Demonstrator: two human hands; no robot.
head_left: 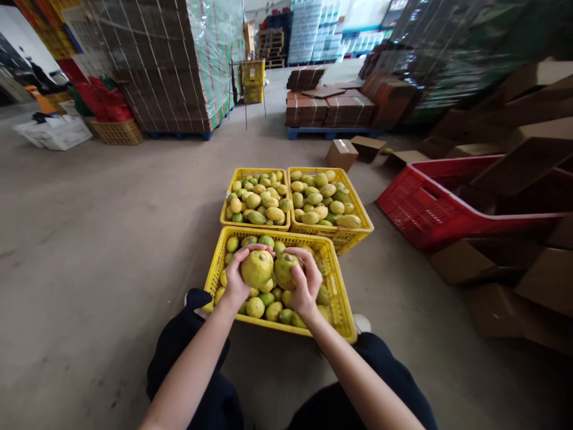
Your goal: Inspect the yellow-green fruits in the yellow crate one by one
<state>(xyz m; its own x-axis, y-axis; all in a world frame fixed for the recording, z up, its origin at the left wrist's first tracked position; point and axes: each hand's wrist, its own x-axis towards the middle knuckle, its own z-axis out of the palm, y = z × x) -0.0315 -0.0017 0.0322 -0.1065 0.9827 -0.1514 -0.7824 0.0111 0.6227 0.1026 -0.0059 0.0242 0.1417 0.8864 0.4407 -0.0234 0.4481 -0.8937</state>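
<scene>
My left hand point(237, 273) is closed around a yellow papaya point(256, 269), its stem end facing me. In my right hand point(307, 279) is a greener papaya point(286, 270), with the thumb laid across its near side. Both fruits are side by side, close together, above the near yellow crate point(273, 326). More yellow and green papayas point(255, 307) lie loose inside that crate, some of them hidden by my hands and forearms.
Behind the near crate, two more yellow crates, left point(222, 209) and right point(363, 221), hold papayas. A red crate point(409, 209) with cardboard boxes point(461, 260) around it is at the right. Flattened cartons point(329, 111) lie on a blue pallet; a wrapped stack point(156, 71) stands back left.
</scene>
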